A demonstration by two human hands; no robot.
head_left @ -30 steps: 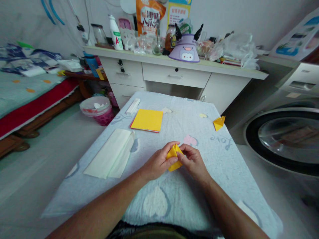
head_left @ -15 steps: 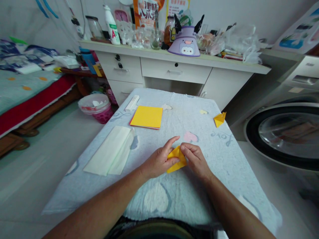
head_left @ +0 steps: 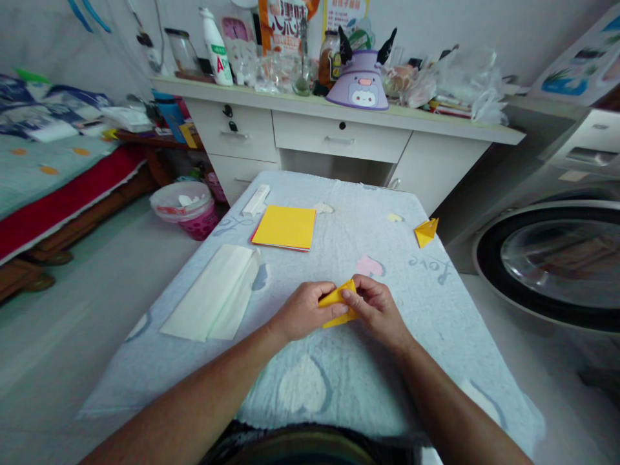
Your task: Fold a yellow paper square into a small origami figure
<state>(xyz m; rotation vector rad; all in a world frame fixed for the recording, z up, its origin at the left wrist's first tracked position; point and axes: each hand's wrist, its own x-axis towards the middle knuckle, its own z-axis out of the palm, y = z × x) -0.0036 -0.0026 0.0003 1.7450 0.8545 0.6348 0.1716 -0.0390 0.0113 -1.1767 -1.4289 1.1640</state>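
A small folded yellow paper is held between both hands above the cloth-covered table. My left hand pinches its left side, thumb on top and fingers curled behind. On the right side my right hand grips the paper, its thumb pressing near the upper fold. Part of the paper is hidden by the fingers. Behind the hands, to the left, lies a stack of square paper with a yellow sheet on top. Another folded yellow piece rests at the table's right edge.
A pale folded cloth or tissue lies on the table's left side, with a small white box behind it. Beyond stands a white desk bearing bottles and bags. A washing machine is at right, a pink bin at left.
My left fingers, raised before, have curled in around the paper. My right thumb has moved left over it, and the paper appears narrower and tilted differently.
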